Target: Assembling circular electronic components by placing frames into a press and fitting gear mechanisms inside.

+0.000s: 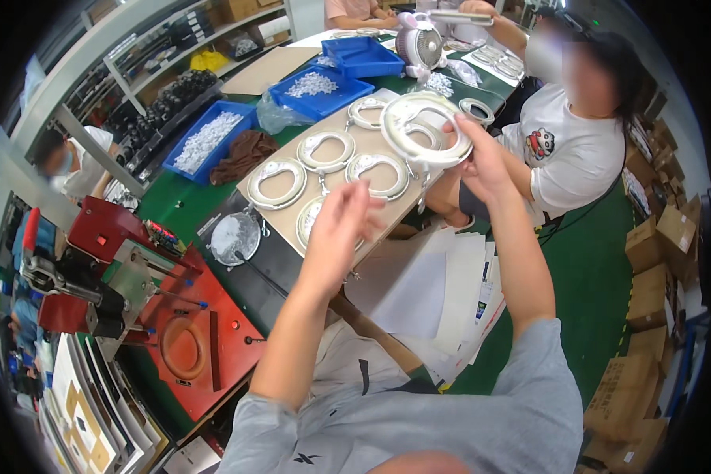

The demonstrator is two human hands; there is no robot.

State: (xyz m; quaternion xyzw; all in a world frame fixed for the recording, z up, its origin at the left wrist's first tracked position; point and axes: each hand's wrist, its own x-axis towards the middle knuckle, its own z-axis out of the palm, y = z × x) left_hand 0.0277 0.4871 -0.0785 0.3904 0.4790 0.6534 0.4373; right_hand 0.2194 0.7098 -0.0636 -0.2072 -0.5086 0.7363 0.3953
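Note:
My right hand (485,162) grips a white ring-shaped plastic housing (396,133) by its right side, raised above the table. Wiring or small parts inside the held ring are too small to make out. My left hand (341,225) hovers over the near part of the brown board (335,175), fingers apart and slightly blurred, nothing in them. It partly covers one of several similar white rings lying there; another ring (275,205) rests at the board's left side. Left of my left hand stands a round dish (234,237) of small white pieces.
A red lever press (189,340) stands at left. Blue trays (249,118) of small white parts sit farther back, beside a brown cloth (245,156). A white fan (420,46) stands at the far end. A co-worker (580,138) sits at right; cardboard boxes (647,292) line the right side.

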